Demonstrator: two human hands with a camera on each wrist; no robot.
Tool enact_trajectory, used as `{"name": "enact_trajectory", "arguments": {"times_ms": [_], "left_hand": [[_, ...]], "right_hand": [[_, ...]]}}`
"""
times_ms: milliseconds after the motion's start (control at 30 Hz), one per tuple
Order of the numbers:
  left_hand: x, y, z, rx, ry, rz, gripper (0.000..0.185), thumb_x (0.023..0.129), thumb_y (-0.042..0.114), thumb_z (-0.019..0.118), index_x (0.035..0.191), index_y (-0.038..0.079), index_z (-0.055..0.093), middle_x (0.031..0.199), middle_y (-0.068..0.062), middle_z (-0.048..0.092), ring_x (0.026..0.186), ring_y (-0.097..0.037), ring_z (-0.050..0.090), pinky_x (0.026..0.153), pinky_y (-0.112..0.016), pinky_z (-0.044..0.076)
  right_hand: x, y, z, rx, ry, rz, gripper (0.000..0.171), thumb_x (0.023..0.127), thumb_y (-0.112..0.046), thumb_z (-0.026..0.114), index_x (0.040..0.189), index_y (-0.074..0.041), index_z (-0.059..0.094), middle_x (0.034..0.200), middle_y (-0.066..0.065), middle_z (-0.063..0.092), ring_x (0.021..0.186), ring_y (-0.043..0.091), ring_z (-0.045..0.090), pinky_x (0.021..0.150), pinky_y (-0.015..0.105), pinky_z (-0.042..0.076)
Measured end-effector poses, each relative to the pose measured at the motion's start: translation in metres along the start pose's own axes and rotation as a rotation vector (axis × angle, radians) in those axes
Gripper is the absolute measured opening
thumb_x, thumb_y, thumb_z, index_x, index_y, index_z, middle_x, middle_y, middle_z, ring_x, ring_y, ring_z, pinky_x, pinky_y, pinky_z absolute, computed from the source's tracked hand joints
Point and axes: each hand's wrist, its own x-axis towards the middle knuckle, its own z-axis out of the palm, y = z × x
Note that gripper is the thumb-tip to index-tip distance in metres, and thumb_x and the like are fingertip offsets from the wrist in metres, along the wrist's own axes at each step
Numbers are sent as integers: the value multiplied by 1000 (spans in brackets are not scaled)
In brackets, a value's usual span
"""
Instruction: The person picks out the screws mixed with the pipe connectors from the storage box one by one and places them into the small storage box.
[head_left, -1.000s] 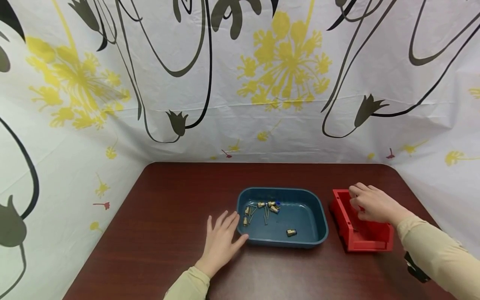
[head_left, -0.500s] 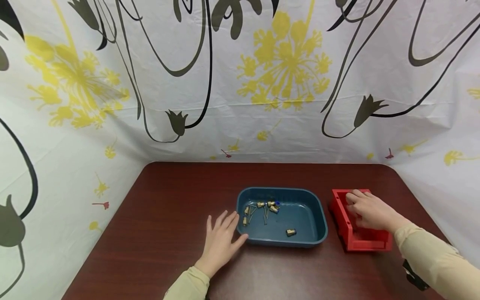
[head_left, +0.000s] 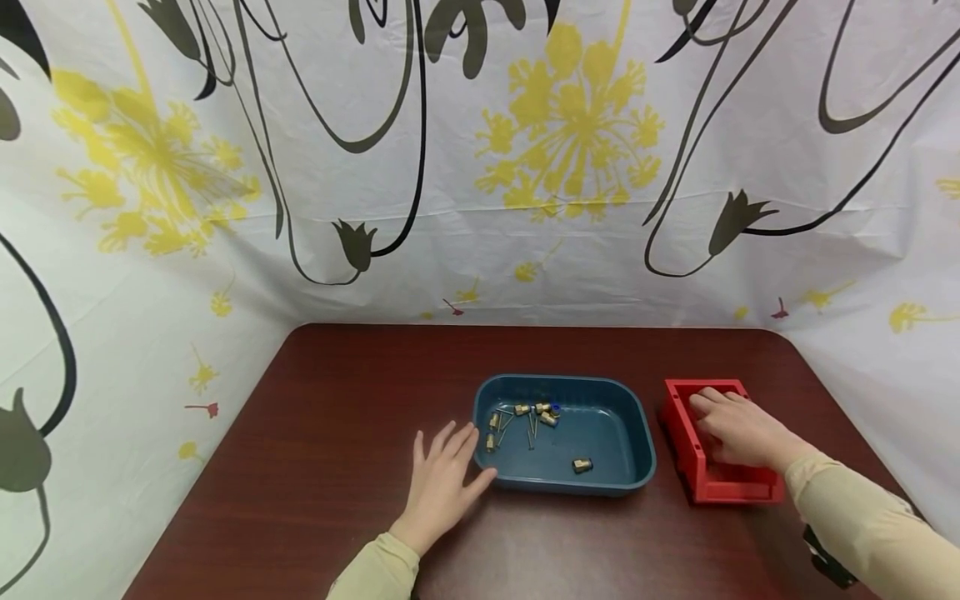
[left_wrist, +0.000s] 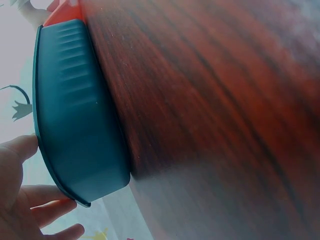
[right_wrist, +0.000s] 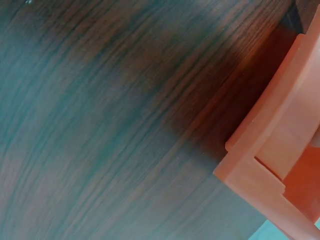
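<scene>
Here the right hand (head_left: pixel 738 429) reaches down into the red bin (head_left: pixel 693 467), its fingers lying over the bin's inside; whether they grasp anything there cannot be told from any view. The bin is a small open-topped box of bright red plastic with straight walls and a stepped, ribbed corner visible in the right wrist view (right_wrist: pixel 280 150). It stands on the dark wood-grain table (head_left: pixel 337 417), near the table's right edge and just beside the blue tray (head_left: pixel 637 467) — a narrow strip of bare wood parts the 2.

The left hand (head_left: pixel 442 479) lies flat on the table with its fingers spread and relaxed, grasping nothing; its thumb touches the tray's near left corner. The tray is a shallow, round-cornered teal dish, and in it lie several small brass fittings (head_left: pixel 521 410) bunched towards the far left, with 1 brass fitting (head_left: pixel 582 465) alone nearer the front.

The widest stretch of bare table lies to the left of the left hand and behind the tray, up to the patterned curtain (head_left: pixel 480 167) that closes in the back and both sides.
</scene>
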Motion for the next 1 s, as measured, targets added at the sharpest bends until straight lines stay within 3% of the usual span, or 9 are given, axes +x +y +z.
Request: {"name": "enact_trajectory", "arguments": {"times_ms": [233, 333, 533, 733, 1000], "left_hand": [[-1, 1, 0, -1, -2, 5, 59, 82, 50, 53, 123, 8, 54, 125, -4, 48, 119, -27, 35, 92, -61, 16], [0, 1, -1, -5, -3, 2, 60, 82, 51, 53, 123, 8, 54, 125, -4, 48, 119, -27, 35, 92, -61, 16], [0, 0, -2, -2, -12, 0, 60, 82, 51, 52, 123, 8, 53, 126, -4, 48, 120, -27, 35, 92, -60, 15], [0, 0, -1, -1, 8, 8, 60, 81, 50, 54, 123, 8, 54, 125, -5, 49, 119, -28, 36, 92, -61, 16], [0, 0, 0, 12, 7, 9, 60, 81, 51, 53, 123, 8, 54, 125, -4, 49, 119, -27, 36, 92, -60, 16]], "right_hand": [[2, 4, -14, -38, 75, -60, 25, 53, -17, 79, 55, -26, 55, 77, -5, 42, 78, 16, 38, 59, 35, 39], [6, 6, -27, -55, 128, -97, 27, 52, -12, 75, 53, -26, 52, 76, -5, 40, 76, 16, 37, 56, 32, 36], [20, 7, -59, -99, 145, -118, 29, 52, -12, 75, 53, -25, 49, 76, -3, 40, 79, 19, 39, 54, 31, 36], [43, 8, -83, -132, 185, -167, 26, 51, -12, 74, 55, -22, 51, 76, -1, 41, 76, 20, 40, 56, 33, 36], [91, -8, -104, -157, 202, -245, 19, 57, -12, 72, 58, -21, 55, 80, 2, 45, 79, 21, 41, 60, 35, 36]]}}
